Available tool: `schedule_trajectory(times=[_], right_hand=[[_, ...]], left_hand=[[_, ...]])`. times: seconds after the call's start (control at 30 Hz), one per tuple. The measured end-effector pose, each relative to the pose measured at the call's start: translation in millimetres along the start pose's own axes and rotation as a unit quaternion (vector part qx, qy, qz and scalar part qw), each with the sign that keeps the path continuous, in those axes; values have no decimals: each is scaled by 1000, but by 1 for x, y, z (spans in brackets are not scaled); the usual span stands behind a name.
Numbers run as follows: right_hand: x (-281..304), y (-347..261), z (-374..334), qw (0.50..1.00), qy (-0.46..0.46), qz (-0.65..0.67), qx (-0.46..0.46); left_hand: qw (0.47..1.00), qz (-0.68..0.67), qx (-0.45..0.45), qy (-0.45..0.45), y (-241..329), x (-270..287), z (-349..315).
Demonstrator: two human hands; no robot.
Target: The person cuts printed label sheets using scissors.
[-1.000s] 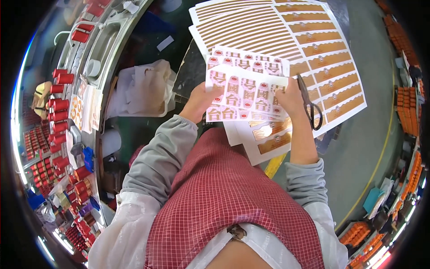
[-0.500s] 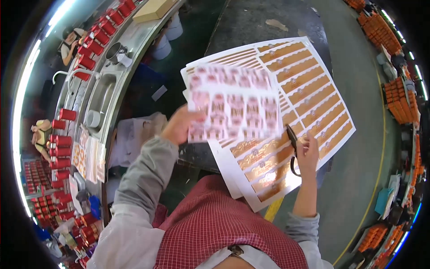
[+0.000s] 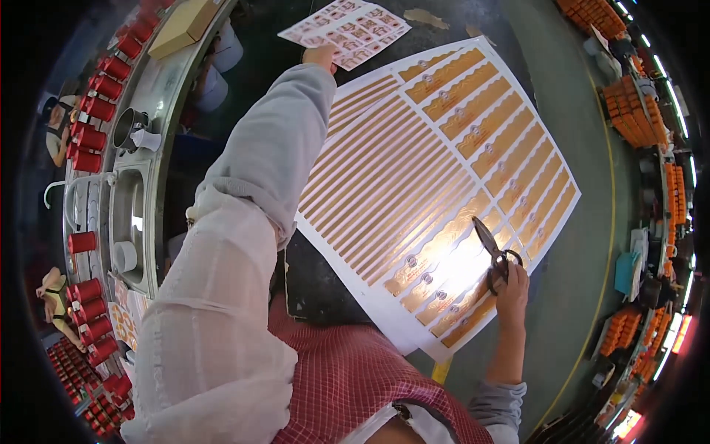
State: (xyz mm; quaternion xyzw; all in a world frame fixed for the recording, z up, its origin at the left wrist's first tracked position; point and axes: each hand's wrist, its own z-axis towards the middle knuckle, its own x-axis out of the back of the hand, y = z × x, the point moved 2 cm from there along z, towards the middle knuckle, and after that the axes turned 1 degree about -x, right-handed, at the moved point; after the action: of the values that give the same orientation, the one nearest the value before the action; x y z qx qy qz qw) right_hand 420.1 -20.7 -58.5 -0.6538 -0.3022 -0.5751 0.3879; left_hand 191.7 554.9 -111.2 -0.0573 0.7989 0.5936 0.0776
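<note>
My left hand (image 3: 321, 58) reaches out to the far side of the dark table, its fingers closed on the near corner of a white sheet of pink and gold printed labels (image 3: 364, 31). Whether it is one sheet or a thin stack I cannot tell. In my right hand (image 3: 510, 297) are dark-handled scissors (image 3: 485, 238), gripped at the loops, their blades pointing away over the gold sheet. That large white sheet (image 3: 392, 185) carries thin gold stripes and wavy-edged gold bands, glossy with glare. More sheet edges show beneath it. My left sleeve covers part of its left side.
The worn black table (image 3: 310, 285) lies under the sheets. To the left runs a metal counter with a sink (image 3: 132, 222), a pot (image 3: 129, 127), red canisters (image 3: 87, 296) and a cardboard box (image 3: 181, 29). Two people work behind it. Racks of orange goods (image 3: 636, 111) line the right.
My left hand has carried the pink label sheet away from me to the table's far side, uncovering the striped gold sheet. My right hand and scissors have shifted slightly nearer me.
</note>
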Motion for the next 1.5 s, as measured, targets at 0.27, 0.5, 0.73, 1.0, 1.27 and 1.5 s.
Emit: schedule_trajectory(times=[0.27, 0.5, 0.73, 1.0, 1.27, 1.5], right_hand=[[11, -15, 15, 996, -72, 36, 46], [6, -2, 15, 993, -78, 31, 86], [2, 7, 19, 988, -75, 41, 126], [-10, 47, 17, 988, -83, 97, 86], [-16, 93, -68, 875, -15, 470, -114], [3, 96, -106, 799, 8, 554, -234]], left_hand=[[898, 400, -152, -101, 31, 64, -55], [936, 266, 84, -216, 0, 157, -388], [884, -98, 418, -187, -161, 84, -617], [839, -309, 402, -199, -200, 36, -641], [886, -209, 372, -182, -180, 0, -656], [933, -130, 267, -203, -145, 12, -650]])
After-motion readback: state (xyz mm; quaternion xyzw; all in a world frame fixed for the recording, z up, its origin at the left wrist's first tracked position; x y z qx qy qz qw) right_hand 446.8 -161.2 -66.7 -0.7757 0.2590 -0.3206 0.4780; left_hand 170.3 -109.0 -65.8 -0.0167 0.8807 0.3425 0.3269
